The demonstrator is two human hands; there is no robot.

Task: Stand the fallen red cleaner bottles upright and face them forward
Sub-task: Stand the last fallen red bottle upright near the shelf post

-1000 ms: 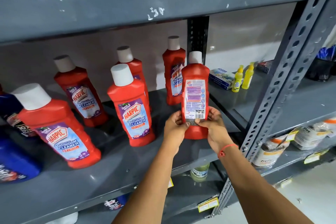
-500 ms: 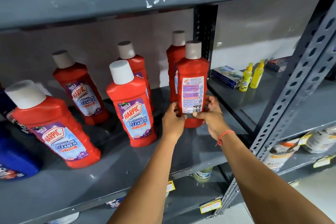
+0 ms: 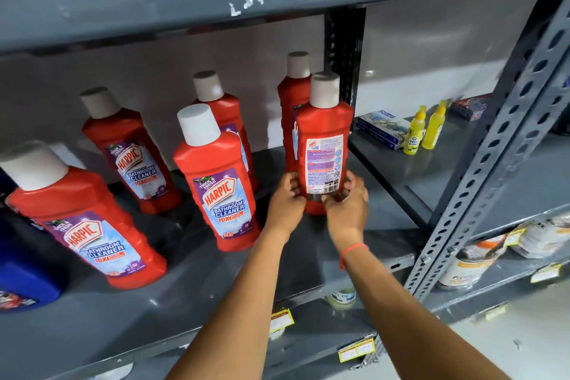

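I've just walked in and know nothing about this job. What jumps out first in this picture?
A cluster of bright red cleaner bottles with white caps stands on the grey metal shelf. Near the middle, the left hand and right hand grip the base of one red bottle whose back label, barcode and all, faces outward, unlike its neighbours' fronts. On the shelf bay to the right stand two small yellow bottles.

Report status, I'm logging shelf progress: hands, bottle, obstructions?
Left hand and right hand both gripping held red bottle low. Bottle upright on shelf, back label facing out. Another red bottle close behind.
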